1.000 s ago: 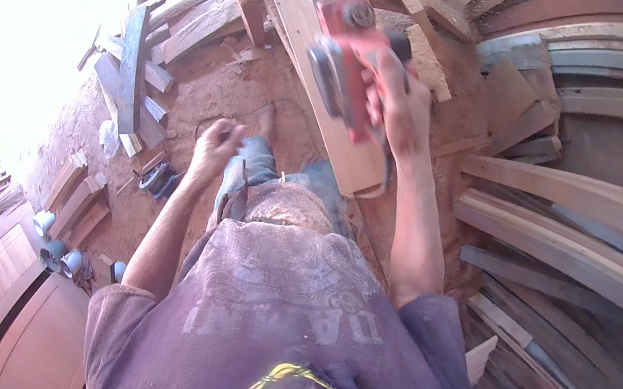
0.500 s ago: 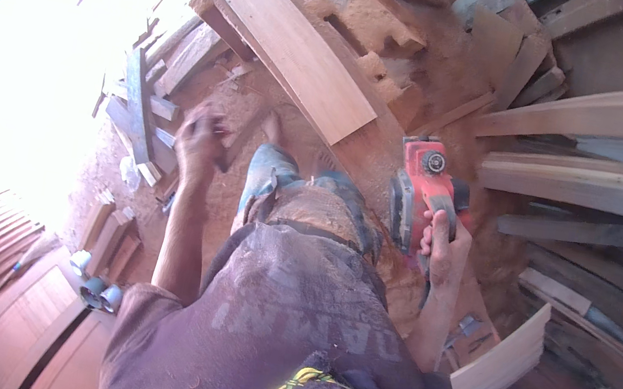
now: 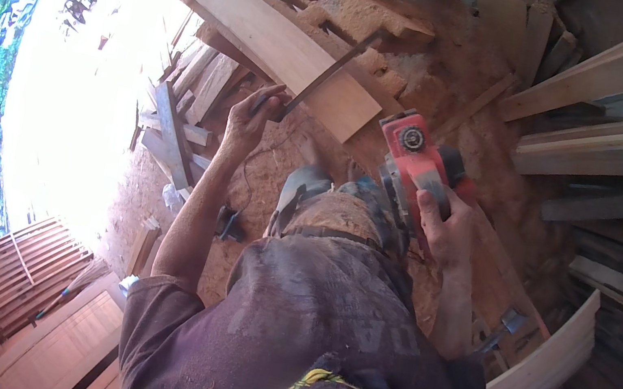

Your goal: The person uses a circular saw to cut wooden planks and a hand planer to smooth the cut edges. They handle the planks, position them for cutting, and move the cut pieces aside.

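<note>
My left hand (image 3: pixel 246 119) is closed around the short arm of a dark L-shaped try square (image 3: pixel 330 73). Its long thin blade slants up and right across a pale wooden board (image 3: pixel 269 29); whether it touches the wood I cannot tell. The board lies at an angle on a sawdust-covered bench. To the right of the board's near end, my right hand (image 3: pixel 447 232) grips the handle of a red electric planer (image 3: pixel 415 147) with a dark knob on its front. The planer's underside is hidden from this angle.
Sawdust-covered timber (image 3: pixel 390 18) is heaped behind the board. Long planks (image 3: pixel 607 149) stack up on the right, and a curved pale piece (image 3: pixel 546 370) lies at lower right. Offcuts (image 3: pixel 174 126) litter the floor at left. Slatted woodwork (image 3: pixel 28 262) and panels (image 3: pixel 62 330) stand at lower left.
My left hand has moved up and right toward the board, and the try square now shows clearly across it. The planer has shifted slightly up and left in view and tilted. The view has also turned.
</note>
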The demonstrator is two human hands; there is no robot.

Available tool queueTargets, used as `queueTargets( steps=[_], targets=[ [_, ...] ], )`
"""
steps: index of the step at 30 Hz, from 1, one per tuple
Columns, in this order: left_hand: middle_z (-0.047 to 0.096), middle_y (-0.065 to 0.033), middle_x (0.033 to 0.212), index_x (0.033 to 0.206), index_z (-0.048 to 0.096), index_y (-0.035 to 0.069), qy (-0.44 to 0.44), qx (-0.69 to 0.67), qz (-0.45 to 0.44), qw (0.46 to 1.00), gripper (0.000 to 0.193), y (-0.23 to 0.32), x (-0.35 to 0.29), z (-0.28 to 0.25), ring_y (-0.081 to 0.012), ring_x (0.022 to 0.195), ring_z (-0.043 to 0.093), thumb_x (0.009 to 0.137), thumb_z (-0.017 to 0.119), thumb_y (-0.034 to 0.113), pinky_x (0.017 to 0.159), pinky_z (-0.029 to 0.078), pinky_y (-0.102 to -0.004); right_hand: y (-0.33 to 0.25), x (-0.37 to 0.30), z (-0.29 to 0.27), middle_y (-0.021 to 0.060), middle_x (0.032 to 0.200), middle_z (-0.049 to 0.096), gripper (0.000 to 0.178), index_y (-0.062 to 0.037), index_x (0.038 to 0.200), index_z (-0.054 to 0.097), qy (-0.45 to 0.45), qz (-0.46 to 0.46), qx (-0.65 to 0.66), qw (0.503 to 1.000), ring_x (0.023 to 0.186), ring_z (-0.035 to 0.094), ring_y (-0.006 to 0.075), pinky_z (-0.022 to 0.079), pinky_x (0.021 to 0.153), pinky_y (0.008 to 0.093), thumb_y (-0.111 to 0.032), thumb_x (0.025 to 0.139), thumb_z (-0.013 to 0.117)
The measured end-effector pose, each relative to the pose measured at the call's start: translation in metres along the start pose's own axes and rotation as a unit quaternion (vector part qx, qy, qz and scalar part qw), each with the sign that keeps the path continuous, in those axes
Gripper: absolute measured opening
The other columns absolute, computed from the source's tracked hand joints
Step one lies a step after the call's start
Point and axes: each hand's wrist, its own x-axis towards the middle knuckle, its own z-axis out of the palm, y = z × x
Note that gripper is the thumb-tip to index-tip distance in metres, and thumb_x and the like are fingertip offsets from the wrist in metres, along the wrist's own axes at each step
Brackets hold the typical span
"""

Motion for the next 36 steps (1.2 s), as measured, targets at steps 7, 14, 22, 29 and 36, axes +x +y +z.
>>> queueTargets(
  steps=[7, 14, 22, 29, 36],
  targets=[
    [0.078, -0.0052, 0.112, 0.139, 0.068, 0.001, -0.014, 0.032, 0.004, 0.999, 0.034, -0.001, 0.000, -0.006, -0.0101, 0.100, 0.069, 0.112, 0.061, 0.020, 0.090, 0.056, -0.0275, -0.034, 0.025, 0.012, 0.0283, 0.097, 0.075, 0.059, -0.0018, 0.109, 0.076, -0.087, 0.020, -0.157, 0.984, 0.098, 0.074, 0.0472, 0.057, 0.082, 0.0505, -0.059, 0.098, 0.068],
    [0.078, -0.0068, 0.114, 0.139, 0.067, -0.002, 0.130, -0.102, -0.009, 0.986, 0.039, -0.020, -0.026, -0.017, -0.0119, 0.105, 0.070, 0.112, 0.060, 0.025, 0.096, 0.055, -0.0290, -0.037, 0.063, 0.046, 0.0243, 0.091, 0.075, 0.049, -0.0008, 0.108, 0.077, -0.129, -0.046, -0.155, 0.978, 0.095, 0.076, 0.0402, 0.057, 0.080, 0.0466, -0.048, 0.099, 0.068],
    [0.076, -0.0103, 0.122, 0.143, 0.062, 0.000, 0.416, -0.179, -0.116, 0.884, 0.043, -0.040, -0.102, -0.075, -0.0172, 0.113, 0.071, 0.114, 0.058, 0.030, 0.101, 0.056, -0.0315, -0.082, 0.134, 0.117, -0.0042, 0.064, 0.056, 0.043, -0.0029, 0.082, 0.070, -0.164, -0.006, -0.095, 0.982, 0.057, 0.052, 0.0049, 0.040, 0.052, 0.0280, -0.039, 0.105, 0.065],
    [0.076, -0.0098, 0.122, 0.143, 0.062, 0.000, 0.528, -0.201, -0.181, 0.805, 0.042, -0.084, -0.165, -0.075, -0.0162, 0.113, 0.070, 0.114, 0.058, 0.030, 0.100, 0.054, -0.0304, -0.123, 0.229, 0.204, -0.0059, 0.062, 0.055, 0.044, -0.0047, 0.078, 0.070, -0.207, -0.086, -0.044, 0.974, 0.052, 0.051, 0.0027, 0.037, 0.045, 0.0239, -0.042, 0.102, 0.068],
    [0.077, -0.0084, 0.118, 0.141, 0.065, 0.000, 0.487, -0.171, -0.218, 0.828, 0.041, -0.069, -0.144, -0.058, -0.0147, 0.110, 0.071, 0.113, 0.060, 0.030, 0.102, 0.052, -0.0305, -0.184, 0.346, 0.277, -0.0029, 0.067, 0.058, 0.053, -0.0044, 0.103, 0.081, -0.239, -0.137, -0.087, 0.957, 0.054, 0.053, 0.0057, 0.043, 0.047, 0.0270, -0.054, 0.102, 0.062]
  ],
)
